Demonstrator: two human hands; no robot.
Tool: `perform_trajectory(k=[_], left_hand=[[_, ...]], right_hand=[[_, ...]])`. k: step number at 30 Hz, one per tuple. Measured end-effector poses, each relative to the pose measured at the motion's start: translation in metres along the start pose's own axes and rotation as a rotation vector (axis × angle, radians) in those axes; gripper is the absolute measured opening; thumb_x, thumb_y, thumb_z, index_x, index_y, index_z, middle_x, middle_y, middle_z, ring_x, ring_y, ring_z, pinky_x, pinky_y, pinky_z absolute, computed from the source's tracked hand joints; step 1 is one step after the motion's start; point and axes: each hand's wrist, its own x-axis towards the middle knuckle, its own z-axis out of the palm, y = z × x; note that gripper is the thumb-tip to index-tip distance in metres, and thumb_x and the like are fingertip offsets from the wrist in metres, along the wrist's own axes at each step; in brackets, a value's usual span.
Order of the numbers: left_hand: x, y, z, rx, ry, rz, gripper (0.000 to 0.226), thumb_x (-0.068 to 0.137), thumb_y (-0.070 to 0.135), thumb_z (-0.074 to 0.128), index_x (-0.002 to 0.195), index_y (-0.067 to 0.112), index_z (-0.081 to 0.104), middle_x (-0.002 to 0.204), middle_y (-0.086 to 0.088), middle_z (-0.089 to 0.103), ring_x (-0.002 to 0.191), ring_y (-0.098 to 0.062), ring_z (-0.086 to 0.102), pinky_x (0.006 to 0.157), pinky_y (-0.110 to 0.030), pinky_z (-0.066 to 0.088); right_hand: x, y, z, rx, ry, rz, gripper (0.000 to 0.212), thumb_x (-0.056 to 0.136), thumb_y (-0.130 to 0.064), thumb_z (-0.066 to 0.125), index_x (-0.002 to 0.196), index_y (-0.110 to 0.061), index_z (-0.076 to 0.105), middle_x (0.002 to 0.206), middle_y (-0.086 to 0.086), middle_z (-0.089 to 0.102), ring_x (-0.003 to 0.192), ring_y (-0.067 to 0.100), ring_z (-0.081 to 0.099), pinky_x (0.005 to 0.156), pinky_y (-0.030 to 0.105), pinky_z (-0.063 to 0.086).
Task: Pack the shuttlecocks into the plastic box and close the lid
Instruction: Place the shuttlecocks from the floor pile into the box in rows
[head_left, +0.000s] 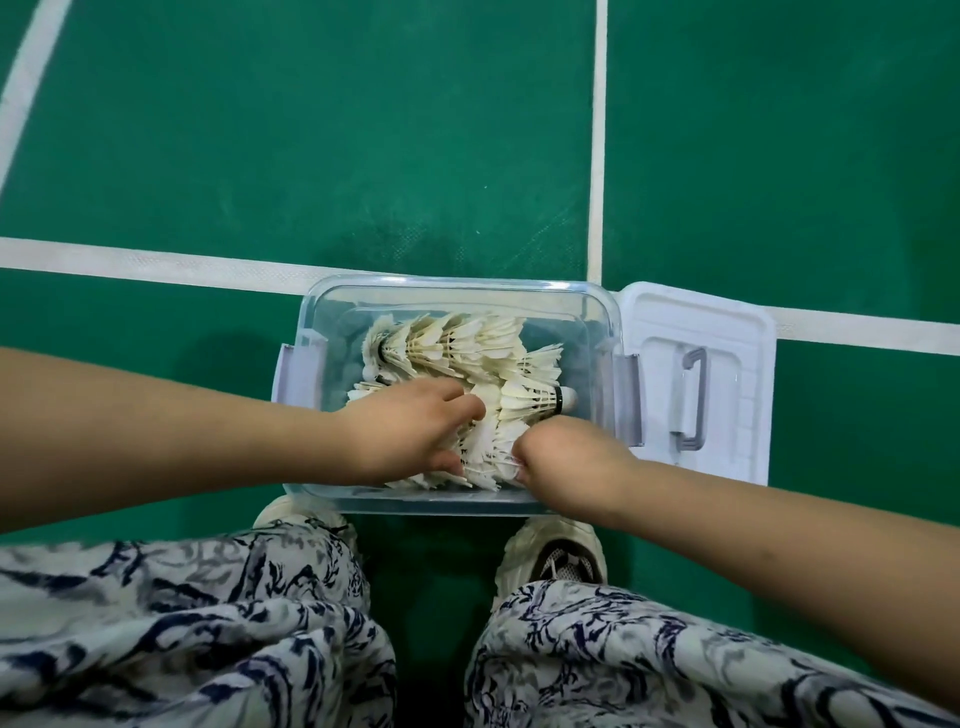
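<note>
A clear plastic box (519, 291) stands open on the green court floor, just ahead of my feet. Several white feather shuttlecocks (457, 343) lie stacked in rows inside it, one with its black-banded cork pointing right. My left hand (415, 431) reaches in from the left and grips the near stack of shuttlecocks (485, 452). My right hand (566, 457) comes in from the right, fingers curled around the same stack's other end. The white lid (727, 332), with a grey handle, lies flat on the floor touching the box's right side.
White court lines (600, 135) cross the green floor behind and beside the box. My two white shoes (550, 556) stand right against the box's near wall. Patterned trousers (182, 634) fill the bottom of the view. Grey latches hang on both short sides of the box.
</note>
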Motion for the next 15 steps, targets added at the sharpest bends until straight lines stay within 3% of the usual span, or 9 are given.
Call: perform_trajectory(k=[3, 7, 11, 15], left_hand=[[0.006, 0.001, 0.0, 0.025, -0.009, -0.008, 0.053, 0.083, 0.043, 0.06, 0.126, 0.02, 0.038, 0.115, -0.004, 0.048, 0.106, -0.022, 0.047, 0.088, -0.033, 0.04], [0.004, 0.005, 0.001, 0.071, -0.005, -0.013, 0.054, 0.083, 0.046, 0.059, 0.126, 0.021, 0.038, 0.115, -0.002, 0.047, 0.107, -0.021, 0.046, 0.085, -0.03, 0.037], [0.002, 0.016, -0.011, 0.102, 0.047, -0.023, 0.063, 0.079, 0.058, 0.055, 0.129, 0.024, 0.037, 0.122, 0.001, 0.049, 0.113, -0.019, 0.045, 0.09, -0.032, 0.039], [0.011, 0.038, -0.032, 0.099, 0.198, 0.041, 0.059, 0.08, 0.063, 0.048, 0.124, 0.024, 0.042, 0.115, 0.002, 0.054, 0.107, -0.018, 0.048, 0.086, -0.03, 0.038]], right_hand=[[0.002, 0.001, -0.001, -0.026, 0.003, -0.022, 0.012, 0.087, -0.008, 0.051, 0.081, -0.01, 0.061, 0.061, 0.0, 0.04, 0.068, 0.024, 0.048, 0.058, 0.028, 0.036], [-0.004, 0.002, -0.009, -0.051, -0.031, -0.037, 0.012, 0.089, -0.012, 0.052, 0.085, -0.008, 0.063, 0.065, 0.002, 0.043, 0.07, 0.025, 0.049, 0.06, 0.026, 0.037], [-0.016, 0.006, -0.033, -0.053, 0.022, -0.015, 0.031, 0.084, -0.026, 0.063, 0.061, -0.014, 0.047, 0.062, 0.0, 0.043, 0.069, 0.023, 0.049, 0.049, 0.024, 0.033], [-0.03, 0.015, -0.052, 0.022, 0.205, -0.004, 0.019, 0.085, -0.034, 0.057, 0.087, -0.017, 0.065, 0.072, -0.001, 0.055, 0.076, 0.021, 0.05, 0.058, 0.027, 0.039]])
